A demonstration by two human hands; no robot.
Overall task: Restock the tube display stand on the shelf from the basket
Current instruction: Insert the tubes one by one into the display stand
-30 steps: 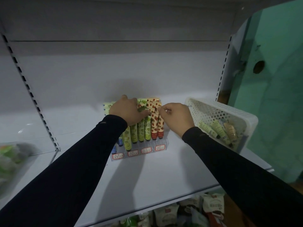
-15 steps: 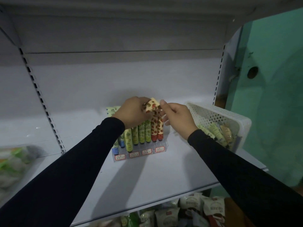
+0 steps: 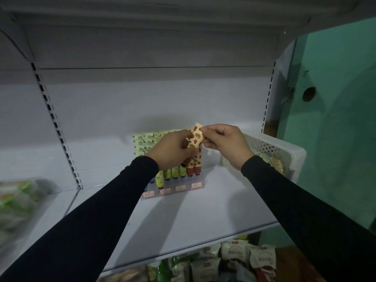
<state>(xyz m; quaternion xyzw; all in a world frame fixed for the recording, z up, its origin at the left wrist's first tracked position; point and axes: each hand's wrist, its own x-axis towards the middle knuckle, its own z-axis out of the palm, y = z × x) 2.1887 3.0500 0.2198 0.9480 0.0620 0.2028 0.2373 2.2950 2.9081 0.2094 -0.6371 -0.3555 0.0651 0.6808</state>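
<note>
Strawberry-print tube (image 3: 195, 137) held up above the display stand (image 3: 175, 187), crimped end uppermost, over the red-capped column at the stand's right end. I have it pinched from both sides: left hand (image 3: 173, 149) gripping the lower body, right hand (image 3: 223, 144) with thumb and forefinger on the upper edge. Two hands because, as I read it, the tube needs squaring up before it drops cap-down into its slot; the matching strawberry tubes (image 3: 194, 161) below stand that way, so the print tells me which column.

Stand sits on the shelf (image 3: 203, 216), price tags facing me. Green-print tubes (image 3: 168, 174) fill the columns to the left; my left wrist hides much of them.

Basket (image 3: 280, 147), white and perforated, just to the right of the stand on the same shelf, close enough that I can reach it with the right hand. A few tubes (image 3: 276, 164) left in it, so restocking is not finished.

Bagged goods (image 3: 223, 259) on the shelf below.
</note>
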